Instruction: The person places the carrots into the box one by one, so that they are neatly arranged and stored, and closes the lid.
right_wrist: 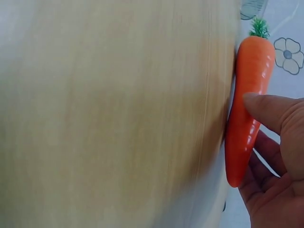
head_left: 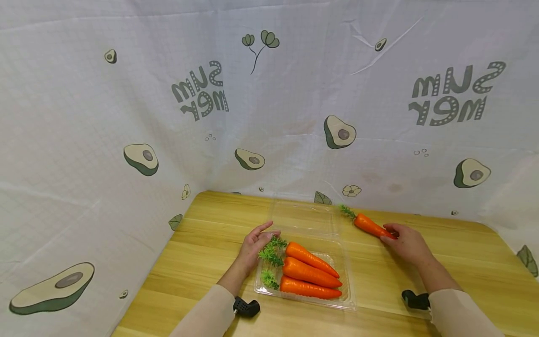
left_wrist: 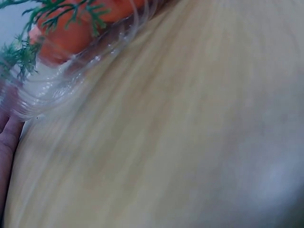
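Note:
My right hand pinches the tapered end of an orange carrot with a green leafy top, at the back right of the table. In the right wrist view the thumb lies along this carrot, with the fingers behind it. A clear plastic clamshell box stands in the middle, holding three carrots side by side, tips to the right and leaves to the left. My left hand rests at the box's back left corner, fingers extended, close to the leafy tops.
The box's clear lid is folded back flat toward the rear of the wooden table. A white curtain printed with avocados rises along the back and left edges. A black wrist camera sits at the left sleeve, another at the right.

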`<move>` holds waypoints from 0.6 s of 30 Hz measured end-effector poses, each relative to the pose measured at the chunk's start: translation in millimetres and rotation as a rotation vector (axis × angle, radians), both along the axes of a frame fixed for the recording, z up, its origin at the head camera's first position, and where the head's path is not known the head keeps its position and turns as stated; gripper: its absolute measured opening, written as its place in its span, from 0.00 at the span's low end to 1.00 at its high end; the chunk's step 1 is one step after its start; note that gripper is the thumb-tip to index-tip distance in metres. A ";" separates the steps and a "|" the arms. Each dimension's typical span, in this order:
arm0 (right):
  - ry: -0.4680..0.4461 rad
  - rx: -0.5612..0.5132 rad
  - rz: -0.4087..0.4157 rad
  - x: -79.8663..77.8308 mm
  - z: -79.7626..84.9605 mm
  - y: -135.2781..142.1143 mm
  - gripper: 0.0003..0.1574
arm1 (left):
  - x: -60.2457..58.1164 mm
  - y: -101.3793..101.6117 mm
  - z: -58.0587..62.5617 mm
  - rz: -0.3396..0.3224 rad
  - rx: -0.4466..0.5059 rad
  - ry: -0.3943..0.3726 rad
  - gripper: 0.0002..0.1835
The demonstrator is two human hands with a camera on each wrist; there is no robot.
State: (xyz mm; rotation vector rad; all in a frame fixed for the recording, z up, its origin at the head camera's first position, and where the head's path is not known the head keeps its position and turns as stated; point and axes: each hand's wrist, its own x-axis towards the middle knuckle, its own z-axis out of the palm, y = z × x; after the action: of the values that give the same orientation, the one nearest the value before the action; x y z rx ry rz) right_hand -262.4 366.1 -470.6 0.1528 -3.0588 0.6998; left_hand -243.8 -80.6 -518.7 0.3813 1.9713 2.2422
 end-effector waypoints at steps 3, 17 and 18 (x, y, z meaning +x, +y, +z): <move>0.005 0.017 0.005 0.7 0.6 -0.3 0.32 | 0.5 0.0 0.4 -0.004 -0.008 0.003 0.29; 0.021 0.027 0.000 6.6 1.0 -2.8 0.32 | 1.1 0.0 -0.3 0.000 -0.012 -0.006 0.29; 0.011 0.015 -0.005 7.4 1.8 -3.6 0.33 | 0.8 -0.1 -0.6 0.000 -0.012 -0.006 0.29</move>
State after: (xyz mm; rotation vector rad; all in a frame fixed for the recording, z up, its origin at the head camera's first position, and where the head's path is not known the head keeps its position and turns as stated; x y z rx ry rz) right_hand -255.0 362.6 -468.8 0.1492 -3.0533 0.6743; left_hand -242.9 -80.7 -519.3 0.3724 1.9808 2.2277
